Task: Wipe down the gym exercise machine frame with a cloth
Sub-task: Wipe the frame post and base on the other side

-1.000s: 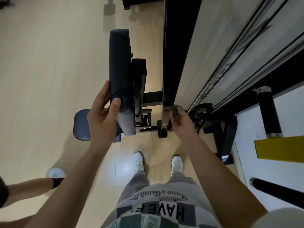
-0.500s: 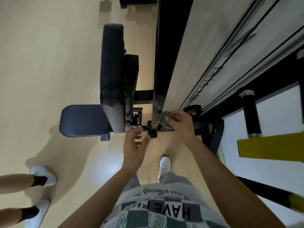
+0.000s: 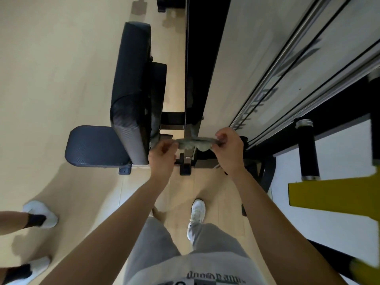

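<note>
Cloth (image 3: 194,143) was held stretched between the two hands, low on the machine frame (image 3: 205,58) and close to its base. The left hand (image 3: 163,157) was closed on one end, fingers curled and pinching the fabric. The right hand (image 3: 228,149) was clamped on the other end in the same manner. The grey-green fabric was drawn taut across the narrow upright post (image 3: 189,131), with one hand on each side of it. This two-handed hold is judged to have been chosen so that the band of fabric could be pressed onto the post and worked along it or from side to side. Whether the cloth passed round the far side of the post could not be determined.

The backrest pad (image 3: 131,89) and seat (image 3: 96,145) were located just left of the post, which left only a narrow gap for the left hand. The cable guide rods (image 3: 273,75) were positioned to the right. Another person's shoes (image 3: 41,214) were visible on the floor (image 3: 51,79), well apart from the work area. The wipe is judged to have been in progress at the lower section.
</note>
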Demonstrator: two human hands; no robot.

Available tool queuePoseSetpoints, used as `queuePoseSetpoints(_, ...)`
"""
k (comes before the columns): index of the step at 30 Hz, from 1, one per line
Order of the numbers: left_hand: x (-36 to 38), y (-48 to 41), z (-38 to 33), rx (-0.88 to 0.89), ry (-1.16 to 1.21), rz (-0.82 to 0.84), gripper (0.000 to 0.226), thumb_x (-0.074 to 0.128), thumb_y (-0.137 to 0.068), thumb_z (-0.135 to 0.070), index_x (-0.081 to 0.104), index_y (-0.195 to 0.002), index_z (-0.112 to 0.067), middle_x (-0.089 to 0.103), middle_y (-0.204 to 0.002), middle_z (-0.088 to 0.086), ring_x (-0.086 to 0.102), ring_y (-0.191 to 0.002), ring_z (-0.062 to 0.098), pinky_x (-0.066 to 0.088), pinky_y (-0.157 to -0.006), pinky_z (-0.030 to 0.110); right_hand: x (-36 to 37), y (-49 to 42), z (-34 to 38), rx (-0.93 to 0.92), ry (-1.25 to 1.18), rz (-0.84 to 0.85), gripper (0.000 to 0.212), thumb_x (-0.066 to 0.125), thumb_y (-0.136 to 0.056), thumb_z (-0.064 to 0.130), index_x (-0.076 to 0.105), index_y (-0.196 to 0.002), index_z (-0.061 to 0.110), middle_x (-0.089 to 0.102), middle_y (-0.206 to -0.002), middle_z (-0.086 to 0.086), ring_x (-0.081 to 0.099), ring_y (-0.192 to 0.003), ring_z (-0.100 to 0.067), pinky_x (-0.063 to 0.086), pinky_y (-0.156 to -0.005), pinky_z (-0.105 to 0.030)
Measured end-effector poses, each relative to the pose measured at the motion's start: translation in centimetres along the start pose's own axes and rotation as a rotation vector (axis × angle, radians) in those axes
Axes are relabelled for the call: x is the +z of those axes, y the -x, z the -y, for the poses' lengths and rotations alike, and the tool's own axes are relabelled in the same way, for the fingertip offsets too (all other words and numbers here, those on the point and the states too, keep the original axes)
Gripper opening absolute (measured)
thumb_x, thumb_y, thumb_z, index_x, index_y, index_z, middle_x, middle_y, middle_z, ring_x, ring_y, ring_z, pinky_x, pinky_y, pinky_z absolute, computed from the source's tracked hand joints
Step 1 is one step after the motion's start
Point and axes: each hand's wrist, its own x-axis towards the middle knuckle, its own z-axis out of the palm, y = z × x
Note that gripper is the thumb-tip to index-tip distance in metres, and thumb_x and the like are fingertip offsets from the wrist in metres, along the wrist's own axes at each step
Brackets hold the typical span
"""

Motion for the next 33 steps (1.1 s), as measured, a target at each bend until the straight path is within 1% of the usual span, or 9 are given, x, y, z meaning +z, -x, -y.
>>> queuePoseSetpoints(3,1.7,-1.3,-1.1,-0.108,0.198,-0.092,0.009,0.064,-0.093,-0.009,0.068,-0.086,-0.013,0.062,-0.067,0.003,0.054,-0.053,0.011,0.046,-0.056,0.029,1.3,-1.7,0.9,-0.012,-0.001,-0.135,0.021,0.076,-0.076,-0.003,0.066,-0.086,0.012,0.063,-0.09,-0.006,0.06,-0.078,-0.015,0.053,-0.077,-0.026)
queuePoseSetpoints(7,3.9,-3.2,-1.3,-0.128,0.434,0.001,0.006,0.067,-0.094,-0.011,0.068,-0.1,-0.013,0.072,-0.096,0.004,0.07,-0.084,0.014,0.056,-0.08,0.029,3.5,-2.9,1.9,0.136,-0.269,-0.09,0.014,0.076,-0.085,0.007,0.07,-0.092,0.017,0.07,-0.095,-0.004,0.067,-0.084,-0.009,0.055,-0.08,-0.02)
queuePoseSetpoints(9,4.6,-3.7,-0.3,-0.103,0.462,0.051,0.012,0.072,-0.091,-0.015,0.069,-0.101,-0.021,0.074,-0.102,-0.001,0.072,-0.093,0.01,0.056,-0.087,0.027,4.1,-2.8,1.8,0.22,-0.426,-0.078,0.012,0.075,-0.086,0.005,0.073,-0.096,0.011,0.074,-0.095,-0.006,0.07,-0.089,-0.018,0.057,-0.085,-0.029)
queuePoseSetpoints(11,4.8,-4.3,0.9,-0.05,0.431,0.076,0.019,0.077,-0.086,-0.021,0.07,-0.104,-0.023,0.075,-0.104,-0.002,0.071,-0.098,0.012,0.055,-0.088,0.028,4.5,-2.5,1.2,0.242,-0.504,-0.08,0.017,0.077,-0.084,0.004,0.073,-0.1,0.008,0.074,-0.097,-0.009,0.07,-0.093,-0.024,0.057,-0.089,-0.033)
queuePoseSetpoints(13,4.9,-5.2,2.2,0.017,0.397,0.113,0.025,0.08,-0.083,-0.022,0.07,-0.106,-0.022,0.074,-0.104,-0.005,0.07,-0.1,0.012,0.054,-0.085,0.024,5.2,-2.0,0.5,0.227,-0.504,-0.082,0.021,0.078,-0.083,0.003,0.072,-0.103,0.006,0.074,-0.099,-0.008,0.069,-0.096,-0.021,0.056,-0.088,-0.025)
queuePoseSetpoints(18,5.3,-7.6,6.0,0.057,0.288,0.14,0.023,0.083,-0.082,-0.017,0.071,-0.101,-0.018,0.074,-0.1,-0.005,0.071,-0.098,0.015,0.057,-0.09,0.03,8.1,-1.8,-2.3,0.154,-0.403,-0.098,0.029,0.079,-0.081,0.0,0.069,-0.091,0.024,0.072,-0.092,0.002,0.068,-0.09,-0.018,0.056,-0.087,-0.027)
queuePoseSetpoints(22,6.6,-9.0,11.1,0.12,0.186,0.067,0.024,0.08,-0.084,-0.011,0.071,-0.106,-0.005,0.072,-0.099,-0.006,0.07,-0.092,0.001,0.052,-0.079,0.01,11.8,-1.6,-6.9,0.154,-0.355,-0.128,0.029,0.078,-0.08,-0.001,0.067,-0.087,0.025,0.071,-0.09,0.003,0.068,-0.089,-0.018,0.056,-0.086,-0.029)
queuePoseSetpoints(29,9.7,-13.2,23.9,0.237,0.15,0.059,0.023,0.076,-0.083,-0.002,0.071,-0.105,-0.007,0.073,-0.102,-0.007,0.071,-0.095,0.008,0.056,-0.085,0.019,21.1,0.2,-19.4,0.124,-0.351,-0.173,0.017,0.077,-0.084,0.004,0.066,-0.096,0.009,0.072,-0.091,0.001,0.068,-0.083,-0.002,0.054,-0.075,-0.013)
queuePoseSetpoints(33,11.3,-15.6,31.3,0.391,0.115,0.028,0.02,0.076,-0.083,-0.001,0.071,-0.103,-0.001,0.072,-0.093,-0.009,0.071,-0.088,0.001,0.056,-0.082,0.017,26.5,1.4,-25.5,0.054,-0.351,-0.253,0.018,0.073,-0.088,0.003,0.063,-0.097,0.016,0.067,-0.09,0.009,0.063,-0.085,0.009,0.047,-0.075,-0.004)
